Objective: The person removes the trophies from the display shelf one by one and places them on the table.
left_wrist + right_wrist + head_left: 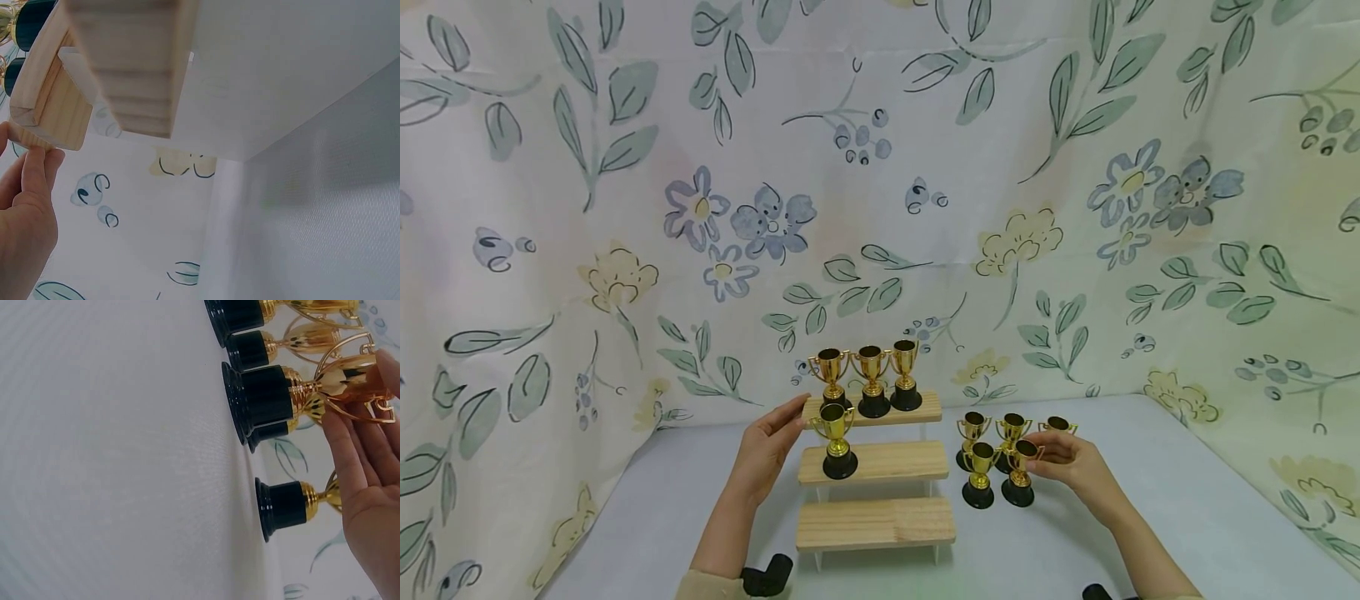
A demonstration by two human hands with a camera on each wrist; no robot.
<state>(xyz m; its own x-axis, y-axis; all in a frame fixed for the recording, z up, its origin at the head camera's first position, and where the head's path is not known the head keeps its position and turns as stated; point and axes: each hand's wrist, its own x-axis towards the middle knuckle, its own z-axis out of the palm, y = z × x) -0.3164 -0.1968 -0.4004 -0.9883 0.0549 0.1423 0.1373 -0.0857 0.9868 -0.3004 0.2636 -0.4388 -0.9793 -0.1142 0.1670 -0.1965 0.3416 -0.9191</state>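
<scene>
Background: floral cloth behind grey table [1187, 500].
Left hand [767, 454]: flat fingers steady three-step wooden stand [872, 462].
Right hand [1067, 462]: fingers closing on small gold plastic trophy [1021, 475]; lift straight, avoid neighbours.

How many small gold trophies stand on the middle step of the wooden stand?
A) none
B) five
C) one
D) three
C: the head view shows a single trophy on the middle step of the wooden stand, near its left end.
</scene>
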